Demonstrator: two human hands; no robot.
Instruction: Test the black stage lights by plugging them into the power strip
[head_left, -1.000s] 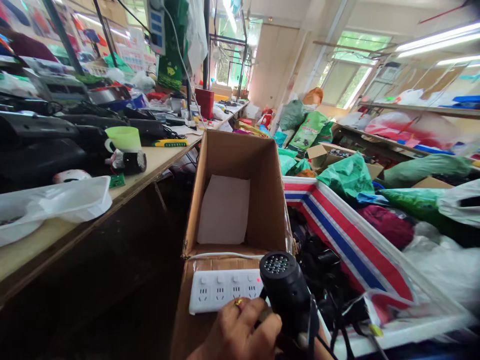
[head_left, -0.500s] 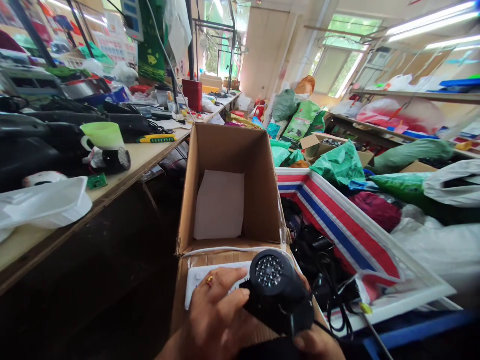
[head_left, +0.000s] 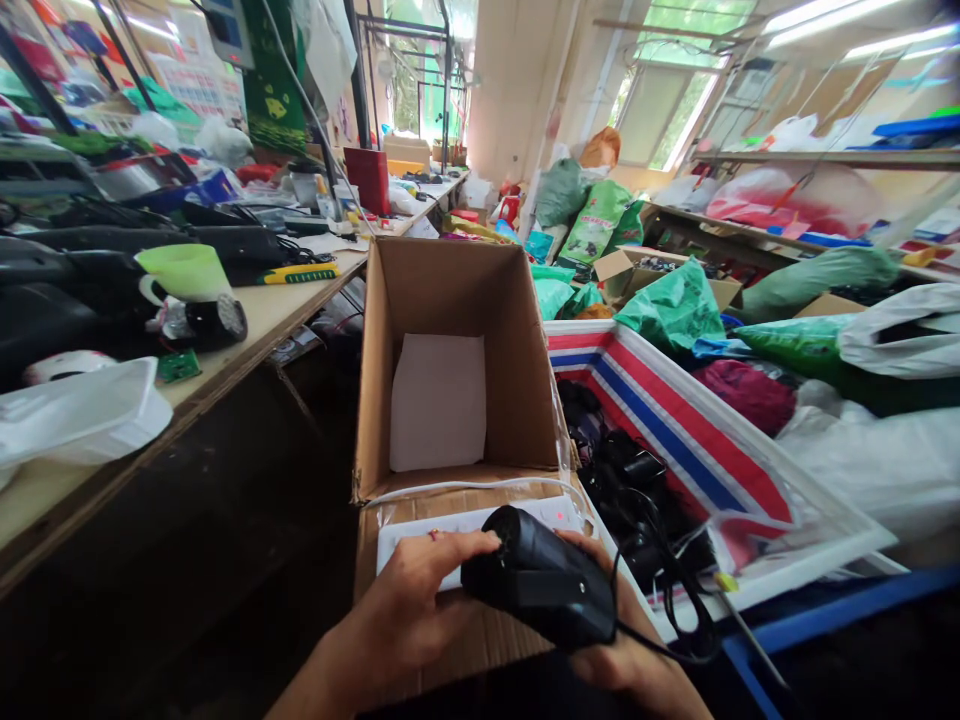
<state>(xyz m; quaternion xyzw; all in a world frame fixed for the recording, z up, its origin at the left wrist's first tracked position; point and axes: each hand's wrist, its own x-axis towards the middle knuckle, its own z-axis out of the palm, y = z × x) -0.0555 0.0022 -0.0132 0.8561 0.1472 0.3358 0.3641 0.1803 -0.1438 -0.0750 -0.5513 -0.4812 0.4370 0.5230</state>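
Note:
A black round lamp-like device (head_left: 541,585) with a cord lies sideways between both my hands, over a white power strip (head_left: 480,525) on the near flap of an open cardboard box (head_left: 450,290). My left hand (head_left: 416,610) grips the device's left end with fingers curled on it. From below and the right, my right hand (head_left: 634,655) cradles the device. Inside the box stands a white sheet (head_left: 439,400). A white cable (head_left: 465,487) runs along the box's front edge.
A wooden workbench (head_left: 247,345) on the left carries a green cup (head_left: 184,272), black devices and a white plastic tray (head_left: 75,415). To the right a red-white-blue striped sack (head_left: 675,430) holds more black corded devices (head_left: 637,500). Green bags and shelves fill the back right.
The device has turned from facing me, with its LED face showing, to lying on its side. Both hands have come up round it, lower over the power strip.

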